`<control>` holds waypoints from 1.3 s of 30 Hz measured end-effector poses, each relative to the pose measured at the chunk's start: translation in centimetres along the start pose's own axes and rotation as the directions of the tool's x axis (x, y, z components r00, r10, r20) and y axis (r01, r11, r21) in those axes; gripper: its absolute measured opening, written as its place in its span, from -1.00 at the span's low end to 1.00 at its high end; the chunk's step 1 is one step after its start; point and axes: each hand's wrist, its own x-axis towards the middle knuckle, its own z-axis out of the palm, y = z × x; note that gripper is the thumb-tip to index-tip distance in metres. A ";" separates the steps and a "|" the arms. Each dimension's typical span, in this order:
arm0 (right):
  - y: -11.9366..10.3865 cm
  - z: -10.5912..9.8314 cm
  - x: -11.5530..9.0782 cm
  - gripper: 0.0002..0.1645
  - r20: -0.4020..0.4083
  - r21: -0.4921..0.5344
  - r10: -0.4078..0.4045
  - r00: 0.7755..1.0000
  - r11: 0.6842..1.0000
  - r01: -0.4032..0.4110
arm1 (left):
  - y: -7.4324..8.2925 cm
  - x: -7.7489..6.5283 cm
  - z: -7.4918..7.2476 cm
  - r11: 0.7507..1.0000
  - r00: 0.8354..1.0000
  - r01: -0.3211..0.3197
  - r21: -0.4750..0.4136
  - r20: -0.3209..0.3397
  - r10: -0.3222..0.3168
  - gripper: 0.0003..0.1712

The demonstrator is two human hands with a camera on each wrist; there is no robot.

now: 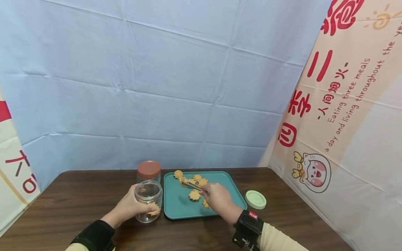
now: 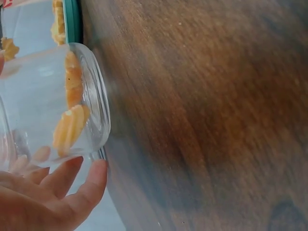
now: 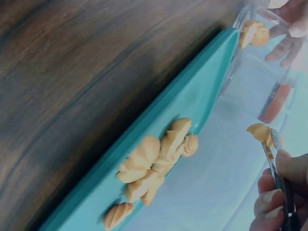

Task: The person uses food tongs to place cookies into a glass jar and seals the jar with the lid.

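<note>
My left hand (image 1: 128, 206) grips a clear open-topped jar (image 1: 149, 191), its fingers curled around the side. A few piped butter cookies (image 2: 72, 127) lie at the bottom of the jar, as the left wrist view shows. My right hand (image 1: 220, 199) holds small metal tongs (image 1: 193, 185). Between the tongs' serrated tips is a single cookie (image 3: 260, 132), raised above the tray in the right wrist view. Several more swirl-shaped cookies (image 1: 194, 195) sit grouped on a teal tray (image 1: 176, 208), to the right of the jar.
Behind the held jar stands a second clear jar with a reddish-brown lid (image 1: 149, 169). A pale green lid (image 1: 255, 199) lies on the dark wooden table (image 1: 282, 223), right of the tray. A light blue cloth (image 1: 157, 104) hangs along the table's back edge.
</note>
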 end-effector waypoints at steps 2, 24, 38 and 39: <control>-0.2 -0.3 0.0 -0.87 -0.002 0.014 -0.003 1.000 1.000 0.003 | 0.0 0.0 0.0 1.000 1.000 0.006 -0.008 0.003 -0.006 0.15; -3.7 -1.5 1.3 -0.82 0.054 0.175 -0.069 0.996 0.983 0.059 | -0.3 0.2 0.0 0.997 0.998 -0.069 -0.035 -0.001 0.069 0.08; -5.9 -0.5 2.3 -0.82 0.075 0.248 -0.110 0.991 0.965 0.088 | 0.2 -0.2 -0.1 1.000 1.000 -0.022 0.000 -0.008 0.022 0.15; -6.0 -0.4 2.4 -0.82 0.078 0.252 -0.111 0.991 0.964 0.089 | 0.1 -0.2 0.0 1.000 1.000 -0.021 0.003 -0.010 0.021 0.15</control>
